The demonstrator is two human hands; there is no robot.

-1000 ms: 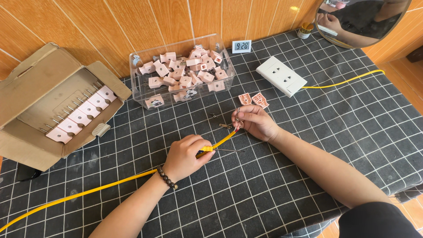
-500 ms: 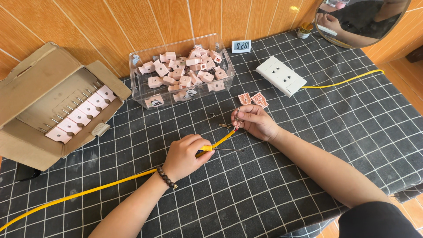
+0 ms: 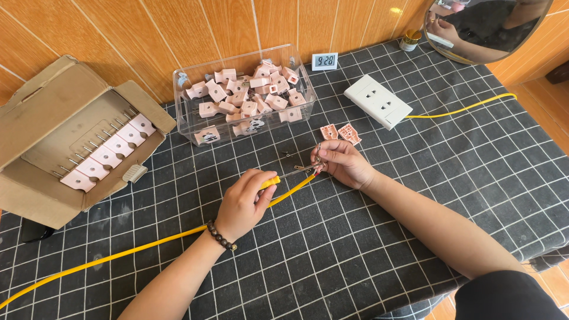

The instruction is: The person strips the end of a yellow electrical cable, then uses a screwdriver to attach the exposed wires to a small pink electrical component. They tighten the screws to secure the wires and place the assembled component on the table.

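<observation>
Yellow, round-sheathed cable (image 3: 148, 244) is running in from the lower left edge, where it is being cut off, and the left hand (image 3: 244, 202) is closing its fingers around it near the stripped end. The right hand (image 3: 342, 164) is pinching small metal pieces there, too tiny to identify. Behind, a clear plastic box (image 3: 185, 101) is holding pink plug shells, and an open cardboard carton (image 3: 41, 118) is showing pink plugs in rows.

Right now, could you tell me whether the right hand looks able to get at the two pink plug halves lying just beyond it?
Probably yes. The right hand lies just short of the two pink plug halves, with only bare cloth between. But its fingers pinch small metal parts at the yellow cable end, so it isn't free.
</observation>
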